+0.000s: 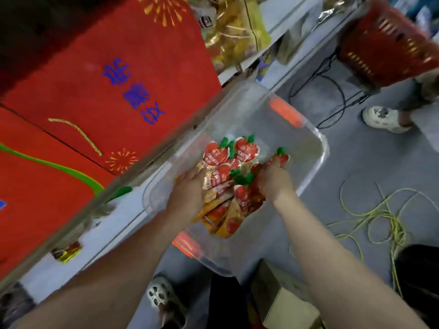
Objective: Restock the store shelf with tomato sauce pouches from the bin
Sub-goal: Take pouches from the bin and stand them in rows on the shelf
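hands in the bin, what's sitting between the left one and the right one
A heap of tomato sauce pouches fills the gap between the left hand and the right hand, inside the clear bin. The head view shows it.

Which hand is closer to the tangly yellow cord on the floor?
Right. The right hand is in the clear plastic bin on the side toward the tangled yellow cord; the left hand is across the red tomato sauce pouches.
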A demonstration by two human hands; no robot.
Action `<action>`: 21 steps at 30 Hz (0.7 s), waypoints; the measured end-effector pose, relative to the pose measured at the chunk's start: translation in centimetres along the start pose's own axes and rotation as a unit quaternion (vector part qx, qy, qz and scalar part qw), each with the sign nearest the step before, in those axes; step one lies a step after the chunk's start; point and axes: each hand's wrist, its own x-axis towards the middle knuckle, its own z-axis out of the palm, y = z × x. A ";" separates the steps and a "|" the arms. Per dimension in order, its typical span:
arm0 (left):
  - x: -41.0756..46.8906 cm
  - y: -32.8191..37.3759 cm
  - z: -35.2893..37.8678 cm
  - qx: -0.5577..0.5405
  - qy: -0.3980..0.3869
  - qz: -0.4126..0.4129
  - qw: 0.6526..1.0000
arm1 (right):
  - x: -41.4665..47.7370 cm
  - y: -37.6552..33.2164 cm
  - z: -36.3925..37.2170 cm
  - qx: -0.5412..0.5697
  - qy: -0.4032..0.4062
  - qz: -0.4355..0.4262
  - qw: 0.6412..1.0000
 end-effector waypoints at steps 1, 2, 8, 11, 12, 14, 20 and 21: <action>0.9 -0.3 0.7 0.034 -0.019 -0.003 0.999 | 1.1 -0.1 0.8 -0.017 0.007 0.006 1.000; 1.5 -0.3 1.2 0.068 -0.034 -0.003 0.997 | 2.2 0.0 1.9 -0.009 0.012 0.018 1.000; 3.3 1.4 1.3 0.228 -0.074 -0.019 0.971 | 4.4 -0.5 3.6 0.066 0.152 -0.034 0.986; 2.9 2.1 1.1 0.263 -0.077 -0.028 0.961 | 4.4 -1.6 3.8 0.135 0.114 -0.011 0.984; 2.7 2.2 1.0 0.257 -0.070 -0.030 0.963 | 4.5 -1.6 3.8 0.185 0.105 0.028 0.977; 2.1 2.2 0.7 0.219 -0.056 -0.031 0.974 | 5.3 -0.9 3.9 0.247 0.081 0.093 0.961; 0.1 1.4 -0.9 -0.058 0.052 -0.019 0.997 | 5.3 0.5 1.2 0.377 0.041 0.139 0.915; -0.3 1.6 -1.5 -0.103 0.060 -0.025 0.992 | 4.7 0.7 0.7 0.433 0.029 0.145 0.889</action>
